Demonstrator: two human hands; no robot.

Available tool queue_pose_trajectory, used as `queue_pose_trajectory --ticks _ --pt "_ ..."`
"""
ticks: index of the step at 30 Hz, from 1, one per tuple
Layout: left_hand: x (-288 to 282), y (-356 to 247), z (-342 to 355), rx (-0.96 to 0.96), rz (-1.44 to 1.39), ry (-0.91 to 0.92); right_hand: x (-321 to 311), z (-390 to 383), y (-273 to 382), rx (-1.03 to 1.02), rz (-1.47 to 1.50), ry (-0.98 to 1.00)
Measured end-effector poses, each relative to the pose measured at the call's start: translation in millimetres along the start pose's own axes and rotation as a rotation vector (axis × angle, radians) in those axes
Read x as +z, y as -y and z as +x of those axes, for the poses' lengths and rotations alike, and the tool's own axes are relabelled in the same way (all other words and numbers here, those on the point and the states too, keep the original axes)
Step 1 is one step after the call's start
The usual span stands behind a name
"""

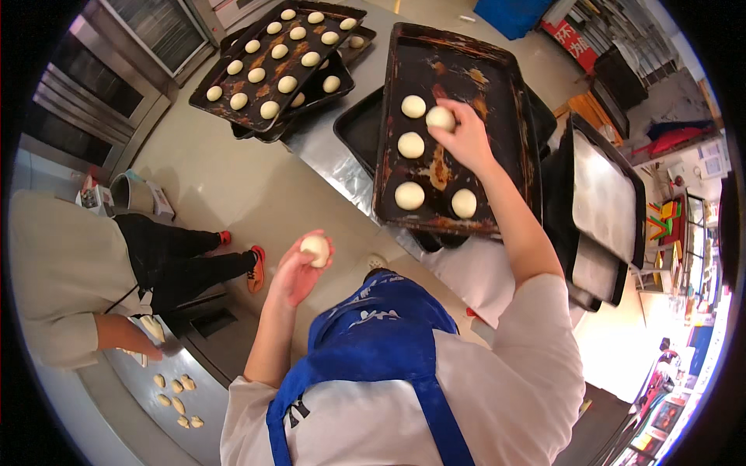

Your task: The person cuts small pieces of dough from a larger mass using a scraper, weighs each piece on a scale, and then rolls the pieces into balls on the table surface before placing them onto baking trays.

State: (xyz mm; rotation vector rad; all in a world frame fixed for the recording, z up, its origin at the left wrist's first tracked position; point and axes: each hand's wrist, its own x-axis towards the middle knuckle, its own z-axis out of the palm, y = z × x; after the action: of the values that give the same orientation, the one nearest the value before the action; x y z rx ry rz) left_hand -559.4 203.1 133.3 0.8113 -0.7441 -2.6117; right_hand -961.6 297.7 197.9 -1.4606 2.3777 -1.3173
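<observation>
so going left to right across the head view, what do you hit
co-worker's sleeve → pale dough pieces → left hand holding a dough ball → right hand placing a ball → stacked trays

The right hand (465, 138) holds a dough ball (440, 118) over the dark baking tray (509, 93), which carries four other dough balls (410, 145). The left hand (299, 268) grips a second dough ball (315, 250) above the floor. A filled tray (233, 105) lies beyond.
</observation>
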Motion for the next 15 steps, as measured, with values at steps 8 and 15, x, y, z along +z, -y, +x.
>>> queue_pose_trajectory --ticks 8,15 --pt "83 -68 101 0.0 0.278 -0.007 69 154 -92 0.067 -0.196 -0.019" --pt "143 -147 269 0.208 0.825 0.204 83 158 -109 0.194 -0.367 0.124"
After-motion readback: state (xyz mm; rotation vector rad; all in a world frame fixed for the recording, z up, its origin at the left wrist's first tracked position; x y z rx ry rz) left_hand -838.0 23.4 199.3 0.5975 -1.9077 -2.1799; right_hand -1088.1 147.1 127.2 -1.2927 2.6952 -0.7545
